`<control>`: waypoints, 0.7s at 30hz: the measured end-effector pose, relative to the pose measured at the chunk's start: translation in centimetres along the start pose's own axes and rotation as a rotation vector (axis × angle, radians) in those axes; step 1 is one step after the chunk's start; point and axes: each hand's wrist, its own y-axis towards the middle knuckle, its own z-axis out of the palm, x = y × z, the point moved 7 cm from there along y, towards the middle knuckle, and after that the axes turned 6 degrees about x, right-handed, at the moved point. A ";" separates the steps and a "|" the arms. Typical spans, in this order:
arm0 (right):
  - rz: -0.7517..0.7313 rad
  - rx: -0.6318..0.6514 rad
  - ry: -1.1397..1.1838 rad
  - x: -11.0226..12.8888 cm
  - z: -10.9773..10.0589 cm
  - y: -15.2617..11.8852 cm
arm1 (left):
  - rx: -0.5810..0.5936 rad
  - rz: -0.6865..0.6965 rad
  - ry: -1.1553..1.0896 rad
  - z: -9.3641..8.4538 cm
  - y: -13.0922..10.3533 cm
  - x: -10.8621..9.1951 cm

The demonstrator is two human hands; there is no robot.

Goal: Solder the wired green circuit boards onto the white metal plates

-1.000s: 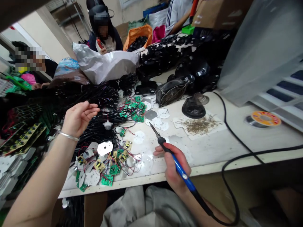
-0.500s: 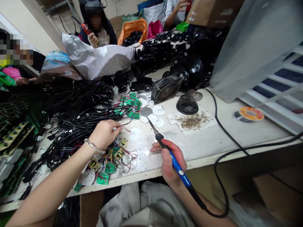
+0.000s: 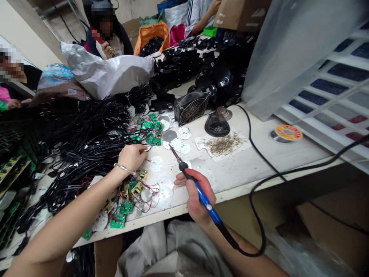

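My right hand (image 3: 198,194) is closed around the blue handle of a soldering iron (image 3: 208,207), whose metal tip points up and left over white round plates (image 3: 180,146). My left hand (image 3: 131,158), with a bracelet at the wrist, reaches to the edge of the black cables (image 3: 95,154). Its fingers are pinched on a thin cable, with a bit of wire showing beside the fingertips. Just beyond it lie green circuit boards (image 3: 154,141) with red wires. Nearer me are more green and tan boards (image 3: 126,207) with loose wires.
A small fan (image 3: 191,107) stands behind a dark iron stand (image 3: 216,125) and a sheet of brown solder scraps (image 3: 225,144). To the right are a solder spool (image 3: 288,133), the iron's cord (image 3: 261,154) and a translucent plastic sheet (image 3: 282,57). Other people are across the table.
The whole view has shifted, so the table's things appear further left. My left hand has moved slightly toward the green boards. The iron stays in my right hand.
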 end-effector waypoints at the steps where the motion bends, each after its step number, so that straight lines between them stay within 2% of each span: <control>1: 0.008 0.003 -0.004 0.0 0.0 0.0 | 0.011 0.011 -0.097 0.2 -0.3 0.3; 4: 0.021 0.025 -0.013 -0.1 0.2 0.0 | 0.031 0.085 -0.170 0.5 -1.3 0.6; 8: 0.037 0.062 -0.021 -0.3 0.6 0.0 | -0.004 0.276 0.049 1.0 -2.3 -0.7; 11: 0.079 0.111 -0.053 -0.5 1.0 0.1 | -0.015 0.376 0.148 1.7 -2.3 -1.4; 15: 0.097 0.195 -0.126 -0.6 1.5 0.2 | 0.013 0.410 0.180 2.4 -1.8 -1.4; 21: 0.132 0.286 -0.210 -1.3 2.5 0.3 | 0.065 0.385 0.200 2.3 -1.8 -1.7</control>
